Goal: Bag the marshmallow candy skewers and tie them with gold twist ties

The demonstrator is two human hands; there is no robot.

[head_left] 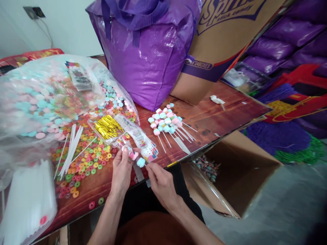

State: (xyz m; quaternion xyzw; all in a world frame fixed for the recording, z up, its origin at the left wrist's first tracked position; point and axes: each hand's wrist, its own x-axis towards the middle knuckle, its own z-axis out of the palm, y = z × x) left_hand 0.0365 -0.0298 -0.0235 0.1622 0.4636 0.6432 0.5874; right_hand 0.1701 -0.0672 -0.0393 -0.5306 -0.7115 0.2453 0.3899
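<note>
My left hand (122,170) is closed on a small clear candy bag (129,149), with a pink piece of candy (133,156) showing at its opening. Thumb and fingers of my right hand (162,182) pinch the thin stick of a candy stick whose light-blue piece (140,162) lies between both hands. Whether the pink piece is on that same stick, I cannot tell. Just beyond my left hand lie a pack of gold twist ties (107,127) and a stack of printed clear bags (140,137). Several finished candy sticks (166,120) rest in a pile to the right.
Loose ring candies (94,156) and white sticks (71,149) cover the table's left side. Behind them lies a large clear bag of candies (38,98). A purple bag (143,64) and carton (212,51) stand at the back. An open box (245,170) sits below the right edge.
</note>
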